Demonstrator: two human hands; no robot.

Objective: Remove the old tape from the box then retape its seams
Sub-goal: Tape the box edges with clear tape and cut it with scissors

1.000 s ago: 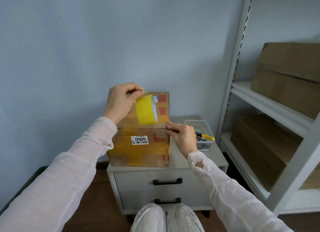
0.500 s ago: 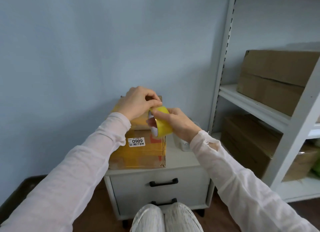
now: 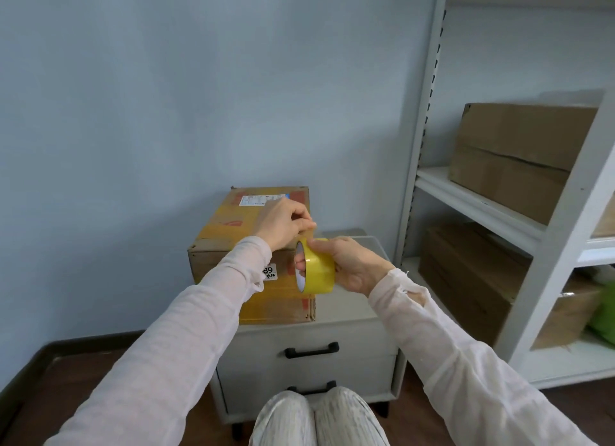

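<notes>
A cardboard box (image 3: 233,226) wrapped in yellowish tape, with white labels, stands on a grey drawer cabinet (image 3: 346,316). In front of the box's right side I hold a yellow tape roll (image 3: 321,267). My right hand (image 3: 352,262) grips the roll, fingers through its core. My left hand (image 3: 283,221) pinches at the roll's top edge, where the tape end seems to be. My left sleeve covers part of the box's front label.
A clear plastic bin (image 3: 369,241) sits on the cabinet behind my right hand. A grey metal shelf rack (image 3: 429,146) stands to the right with several cardboard boxes (image 3: 512,153) and something green (image 3: 604,312). My knees (image 3: 316,415) are below the cabinet drawers.
My right hand left the box seam and took hold of the tape roll. Both hands with the roll came down in front of the box's right side. The view shifted right.
</notes>
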